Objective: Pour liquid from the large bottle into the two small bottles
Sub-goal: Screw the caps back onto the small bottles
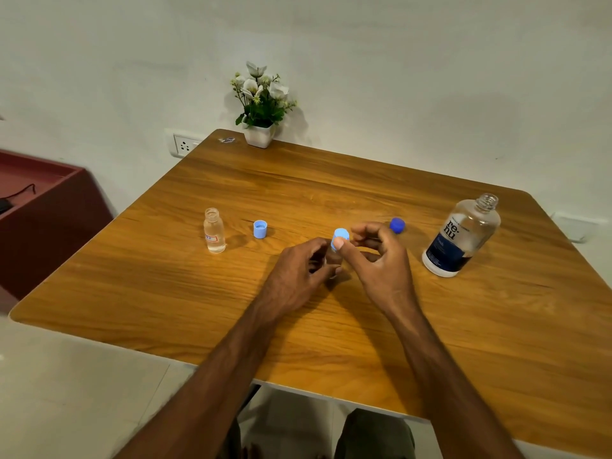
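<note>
The large clear bottle with a dark blue label stands uncapped at the right of the wooden table. Its dark blue cap lies behind my right hand. One small clear bottle stands open at the left, holding liquid, with a light blue cap lying beside it. My left hand wraps around the second small bottle at the table's middle, hiding nearly all of it. My right hand pinches the light blue cap sitting on top of that bottle.
A white pot of artificial flowers stands at the table's far edge against the wall. A wall socket is behind the table's left corner. A dark red cabinet stands to the left of the table.
</note>
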